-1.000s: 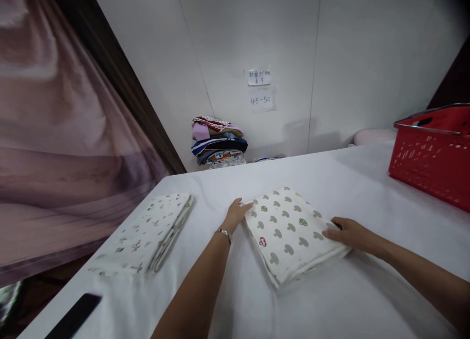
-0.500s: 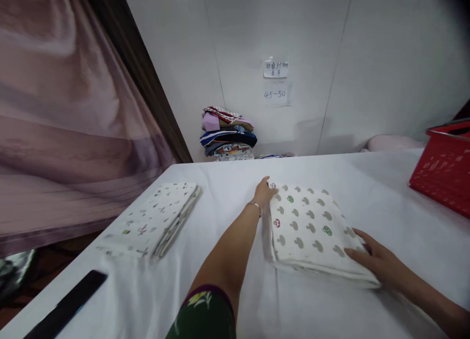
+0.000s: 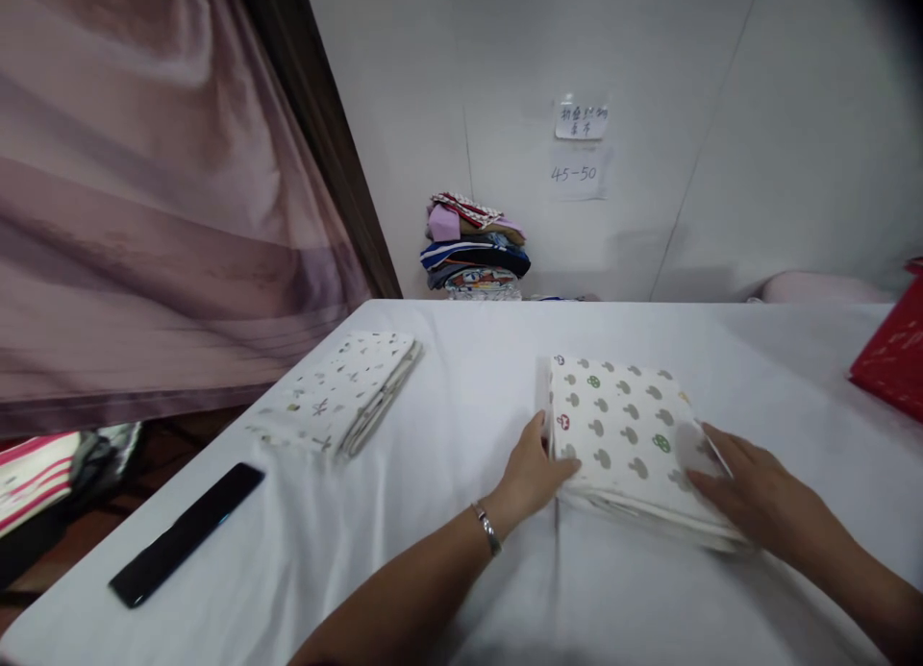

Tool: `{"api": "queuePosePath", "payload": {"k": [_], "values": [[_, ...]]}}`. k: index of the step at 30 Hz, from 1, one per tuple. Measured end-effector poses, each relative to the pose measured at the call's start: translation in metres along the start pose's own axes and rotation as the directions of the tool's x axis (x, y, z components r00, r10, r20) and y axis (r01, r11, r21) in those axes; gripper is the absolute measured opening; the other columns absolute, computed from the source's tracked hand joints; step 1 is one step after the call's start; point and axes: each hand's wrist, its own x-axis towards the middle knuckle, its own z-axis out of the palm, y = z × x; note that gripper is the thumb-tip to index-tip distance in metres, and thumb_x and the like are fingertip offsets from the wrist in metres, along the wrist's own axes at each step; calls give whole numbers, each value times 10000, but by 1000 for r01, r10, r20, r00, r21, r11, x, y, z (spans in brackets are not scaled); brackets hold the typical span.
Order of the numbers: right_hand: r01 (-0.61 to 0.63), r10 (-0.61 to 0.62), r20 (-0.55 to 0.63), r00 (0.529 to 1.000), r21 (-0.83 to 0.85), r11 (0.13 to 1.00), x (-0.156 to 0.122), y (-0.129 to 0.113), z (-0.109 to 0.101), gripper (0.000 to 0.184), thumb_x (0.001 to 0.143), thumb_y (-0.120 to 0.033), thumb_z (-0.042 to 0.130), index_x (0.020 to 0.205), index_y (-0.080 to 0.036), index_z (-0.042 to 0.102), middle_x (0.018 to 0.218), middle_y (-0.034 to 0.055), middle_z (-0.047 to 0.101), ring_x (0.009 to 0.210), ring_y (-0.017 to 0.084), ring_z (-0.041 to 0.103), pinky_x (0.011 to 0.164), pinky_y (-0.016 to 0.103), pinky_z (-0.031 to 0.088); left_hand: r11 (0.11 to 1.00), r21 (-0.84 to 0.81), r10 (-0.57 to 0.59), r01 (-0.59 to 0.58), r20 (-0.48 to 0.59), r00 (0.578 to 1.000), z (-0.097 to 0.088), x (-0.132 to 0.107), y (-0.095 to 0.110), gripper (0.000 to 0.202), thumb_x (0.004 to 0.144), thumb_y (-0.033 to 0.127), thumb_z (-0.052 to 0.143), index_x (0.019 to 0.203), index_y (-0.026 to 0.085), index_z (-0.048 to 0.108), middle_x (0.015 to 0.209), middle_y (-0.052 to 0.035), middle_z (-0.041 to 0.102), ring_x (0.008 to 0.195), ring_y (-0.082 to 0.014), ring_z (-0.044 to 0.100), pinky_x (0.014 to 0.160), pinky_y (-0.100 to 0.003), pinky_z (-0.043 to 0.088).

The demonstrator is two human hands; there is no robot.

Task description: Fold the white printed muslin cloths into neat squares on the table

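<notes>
A white cloth (image 3: 626, 421) with grey, green and red mushroom prints lies folded into a thick rectangle. My left hand (image 3: 532, 471) grips its near left corner, the thumb on top and the fingers along the left side. At the right edge, my right hand (image 3: 750, 488) holds the same cloth, its thumb over the top layer; some of its fingers are hidden at the side. Another folded cloth (image 3: 346, 392), white with small scattered prints, lies apart to the left, untouched.
A white-covered table (image 3: 461, 378) bears both cloths. A long black object (image 3: 187, 534) lies near its left edge. Behind the table stands a fabric stack (image 3: 476, 248) against the wall. A red basket (image 3: 894, 349) is at right; a pink curtain (image 3: 144, 214) hangs left.
My left hand has slid from the cloth's far left corner to its near left corner. My right hand stays at the right edge. The view has shifted slightly.
</notes>
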Motion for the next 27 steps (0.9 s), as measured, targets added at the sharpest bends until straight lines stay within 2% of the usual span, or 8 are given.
{"api": "queuePosePath", "payload": {"k": [2,4,7,10,13,18,24,27], "values": [[175,-175,-64,983,-2,985,-1,-23,-7,604,826,-553,412,1311,-195,443,1318,128,483,1187,322,454,948,490,412,998,-60,-11,12,15,1000,0,-18,-3,909,655,383,725,1414,206,256,1227,-124,538,1065,-254,539,916,-355,415],[304,-302,-39,953,62,951,-4,-52,-13,498,860,-501,398,1277,-241,478,1281,93,521,1154,284,487,939,455,429,995,-104,-9,10,10,1000,0,-29,-5,880,665,361,719,1405,200,270,1222,-125,533,1052,-241,540,897,-344,428],[453,-462,15,887,172,875,-9,-94,-14,387,881,-419,415,1217,-266,531,1225,67,563,1107,250,522,905,419,460,995,-95,-4,0,-41,999,1,-36,-6,777,678,272,694,1363,190,335,1248,-118,503,1005,-208,545,847,-314,449],[548,-566,11,824,236,803,-10,-122,-5,287,884,-340,426,1096,-255,601,1149,67,602,1043,233,554,877,403,472,998,-62,-5,0,-92,996,3,-39,-6,651,677,238,681,1271,167,427,1203,-106,524,934,-178,552,798,-288,460],[557,-576,9,818,241,795,-8,-137,6,226,868,-299,455,1002,-243,628,1064,67,627,979,227,569,829,390,482,998,-60,15,-23,-130,991,4,-41,-4,502,682,220,679,1145,154,497,1041,-73,591,882,-154,560,789,-266,457],[516,-518,-48,854,203,832,-7,-143,20,235,853,-281,467,1004,-229,640,1028,78,619,941,220,562,800,375,474,997,13,72,-71,-155,985,2,-43,-4,188,718,248,638,877,167,579,838,-20,618,780,-135,563,741,-253,449],[457,-449,-88,889,213,863,-11,-146,30,257,871,-302,433,1000,-239,647,979,72,615,901,214,557,778,371,463,980,164,139,-116,-138,981,-2,-43,-6,145,755,326,590,748,182,602,768,-16,617,730,-142,549,679,-254,420],[389,-383,-78,921,263,883,-11,-148,29,264,884,-327,414,977,-239,646,985,62,610,910,203,555,782,355,460,974,182,158,-136,-113,981,-4,-42,-8,156,756,335,583,721,185,601,749,-11,614,716,-140,545,665,-253,410]]}}
